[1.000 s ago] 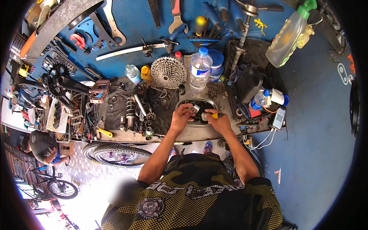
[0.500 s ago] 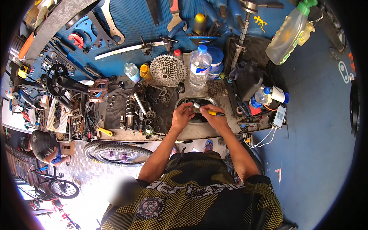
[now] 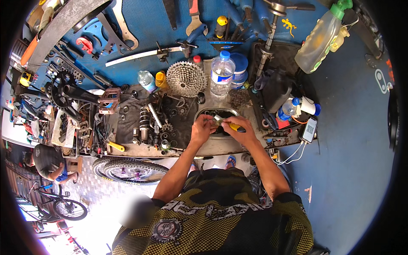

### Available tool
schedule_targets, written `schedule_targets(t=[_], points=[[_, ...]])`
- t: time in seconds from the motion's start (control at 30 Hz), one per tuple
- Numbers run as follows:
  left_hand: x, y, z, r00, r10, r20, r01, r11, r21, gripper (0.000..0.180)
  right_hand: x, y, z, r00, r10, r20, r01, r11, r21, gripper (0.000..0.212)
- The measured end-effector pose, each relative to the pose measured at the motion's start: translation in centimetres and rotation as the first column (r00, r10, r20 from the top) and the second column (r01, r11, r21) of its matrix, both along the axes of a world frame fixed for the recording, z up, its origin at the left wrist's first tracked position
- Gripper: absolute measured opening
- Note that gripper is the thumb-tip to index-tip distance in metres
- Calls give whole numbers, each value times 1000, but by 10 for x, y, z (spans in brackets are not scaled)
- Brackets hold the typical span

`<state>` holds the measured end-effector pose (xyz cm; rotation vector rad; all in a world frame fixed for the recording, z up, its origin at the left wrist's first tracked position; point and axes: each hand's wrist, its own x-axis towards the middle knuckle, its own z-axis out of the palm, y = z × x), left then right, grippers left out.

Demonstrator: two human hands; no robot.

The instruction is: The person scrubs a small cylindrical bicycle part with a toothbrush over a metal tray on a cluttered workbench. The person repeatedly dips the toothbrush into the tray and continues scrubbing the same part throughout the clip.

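My left hand [image 3: 202, 129] pinches a small silver metal part [image 3: 217, 118] between thumb and fingertips. Across from it, my right hand [image 3: 241, 132] is closed around a hand tool with a yellow-and-black handle [image 3: 236, 127]. The tool's working end meets the silver part, but its tip is too small to make out. Both hands are over a metal-rimmed tray [image 3: 239, 112] at the front of the bench, whose contents are dark and partly hidden by my fingers.
Behind the tray stand a large bicycle cassette [image 3: 186, 79], a clear water bottle [image 3: 222, 74] and a blue tub [image 3: 239, 68]. Left lie a shock absorber [image 3: 144, 123], a yellow-handled tool [image 3: 116, 146] and several loose parts. A phone [image 3: 310, 130] with a cable sits at the right edge.
The yellow-and-black tool has turned in my right hand, and the silver part has tilted slightly. Both hands stay close together over the tray.
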<state>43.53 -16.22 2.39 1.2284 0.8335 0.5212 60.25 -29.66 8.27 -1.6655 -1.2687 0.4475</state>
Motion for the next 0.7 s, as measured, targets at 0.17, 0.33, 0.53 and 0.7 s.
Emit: schedule_targets(t=[0.17,0.33,0.53,0.7], points=[[-2,2,1,999,-37,-19,36,999,-22,22,-3,-6,14,996,54,77,-57,998,34,20],[-1,2,5,998,-57,-15,57,998,-26,22,4,-9,12,993,54,101,-64,993,99,23],[-2,4,2,990,-137,-23,138,990,9,25,15,-8,9,992,66,104,-79,989,129,28],[-3,5,-7,989,-107,101,114,991,-70,26,19,-20,-6,945,32,327,-10,998,-69,34]])
